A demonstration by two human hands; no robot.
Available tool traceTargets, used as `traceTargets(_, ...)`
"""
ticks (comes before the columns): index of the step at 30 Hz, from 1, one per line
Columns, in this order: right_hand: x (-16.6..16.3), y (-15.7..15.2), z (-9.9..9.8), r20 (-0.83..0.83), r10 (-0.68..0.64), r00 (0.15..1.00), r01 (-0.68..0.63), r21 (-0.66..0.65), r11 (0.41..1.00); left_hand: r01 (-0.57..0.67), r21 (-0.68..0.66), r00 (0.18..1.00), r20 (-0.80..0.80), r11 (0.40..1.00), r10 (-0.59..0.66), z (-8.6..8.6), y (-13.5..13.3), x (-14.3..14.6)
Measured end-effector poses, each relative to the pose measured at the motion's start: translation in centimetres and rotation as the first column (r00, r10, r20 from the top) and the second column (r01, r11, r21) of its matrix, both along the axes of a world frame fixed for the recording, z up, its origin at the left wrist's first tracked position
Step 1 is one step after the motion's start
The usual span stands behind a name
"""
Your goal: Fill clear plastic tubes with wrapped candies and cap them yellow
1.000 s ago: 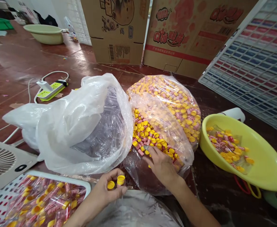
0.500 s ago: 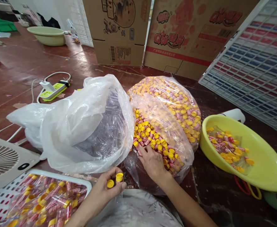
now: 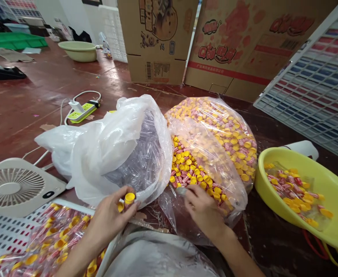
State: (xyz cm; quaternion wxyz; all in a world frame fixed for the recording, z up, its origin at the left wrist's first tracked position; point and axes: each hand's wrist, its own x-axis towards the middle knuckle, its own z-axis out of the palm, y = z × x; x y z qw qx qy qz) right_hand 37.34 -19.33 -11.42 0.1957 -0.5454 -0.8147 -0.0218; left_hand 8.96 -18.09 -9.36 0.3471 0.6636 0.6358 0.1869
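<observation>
My left hand [image 3: 111,213] is closed round two small yellow-capped tubes [image 3: 130,198], held above the edge of the white basket. Fingers bent together, my right hand [image 3: 205,209] is over the near edge of a clear plastic bag [image 3: 232,181] full of red-and-white pieces with yellow caps [image 3: 186,163]. A small greyish thing [image 3: 182,191] shows at its fingertips; I cannot make out what it is. Between and beyond the hands, a white sack [image 3: 99,146] lies open, with clear plastic pieces [image 3: 142,157] inside.
At lower left, a white basket [image 3: 1,234] holds bagged yellow-capped pieces, with a white fan [image 3: 15,188] behind it. A yellow basin [image 3: 310,169] with more packets stands at right. Cardboard boxes [image 3: 157,69], a white crate [image 3: 310,88] and a power strip [image 3: 84,111] lie beyond.
My right hand has drawn back from among the capped pieces, a greyish thing now at its fingertips. The left hand still holds its tubes, turned a little. The view has swung slightly left.
</observation>
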Motion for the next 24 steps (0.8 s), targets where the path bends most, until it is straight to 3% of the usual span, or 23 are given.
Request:
traceTargets(2, 3.7, -0.2, 3.3, -0.042, -0.085, 0.995, 0.093, 0.262, 0.96, -0.032, 0.115, 0.982, -0.181, 0.993, 0.053, 0.0, 1.4, -0.9)
traceTargets(4, 9.1, -0.3, 5.9, -0.003, -0.337, 0.941, 0.3, 0.468, 0.832, -0.003, 0.17, 0.943, -0.327, 0.986, 0.059, -0.3, 2.6, -0.9)
traceTargets(6, 15.6, -0.2, 7.0, 0.014, -0.541, 0.841, 0.437, 0.572, 0.694, 0.03, 0.177, 0.891, -0.451, 0.984, 0.054, -0.8, 3.7, -0.2)
traceTargets(7, 18.8, -0.3, 7.0, 0.019, -0.611, 0.791, 0.495, 0.567, 0.659, 0.045, 0.168, 0.861, -0.507, 0.985, 0.047, -1.0, 4.1, 0.3)
traceTargets(8, 21.8, -0.3, 6.7, 0.08, -0.657, 0.75, 0.549, 0.479, 0.685, 0.059, 0.155, 0.832, -0.554, 0.986, 0.037, -1.2, 4.4, 0.9)
traceTargets(9, 24.4, -0.4, 6.3, 0.058, -0.717, 0.694, 0.612, 0.477, 0.631, 0.071, 0.143, 0.808, -0.589, 0.987, 0.027, -1.4, 4.7, 1.5)
traceTargets(12, 27.8, -0.9, 5.4, 0.13, -0.773, 0.621, 0.698, 0.356, 0.621, 0.1, 0.11, 0.768, -0.64, 0.989, -0.007, -1.8, 5.2, 2.6)
traceTargets(15, 23.6, -2.1, 5.7, 0.058, -0.724, 0.687, 0.626, 0.458, 0.631, 0.098, 0.116, 0.771, -0.637, 0.988, -0.002, -2.0, 5.4, 2.5)
traceTargets(17, 17.8, -2.8, 5.9, -0.013, -0.576, 0.817, 0.514, 0.467, 0.72, 0.071, 0.128, 0.797, -0.604, 0.989, 0.021, -1.9, 5.2, 1.9)
traceTargets(18, 14.7, -3.1, 5.7, -0.018, -0.434, 0.901, 0.408, 0.382, 0.829, 0.045, 0.139, 0.825, -0.563, 0.989, 0.042, -1.8, 5.1, 1.5)
traceTargets(19, 11.6, -3.2, 5.4, 0.009, -0.225, 0.974, 0.218, 0.207, 0.954, 0.012, 0.152, 0.865, -0.498, 0.988, 0.067, -1.6, 4.9, 1.0)
traceTargets(20, 8.9, -3.3, 4.8, 0.023, -0.034, 0.999, 0.032, 0.06, 0.998, -0.021, 0.161, 0.909, -0.408, 0.987, 0.086, -1.3, 4.6, 0.6)
traceTargets(22, 5.0, -3.1, 3.0, 0.06, 0.193, 0.979, -0.178, -0.193, 0.965, -0.059, 0.131, 0.98, -0.183, 0.99, 0.083, -0.5, 3.8, 0.2)
traceTargets(24, 3.2, -2.7, 1.1, 0.12, 0.258, 0.959, -0.203, -0.347, 0.916, -0.021, 0.02, 0.999, 0.045, 1.0, 0.02, 0.2, 2.6, 0.6)
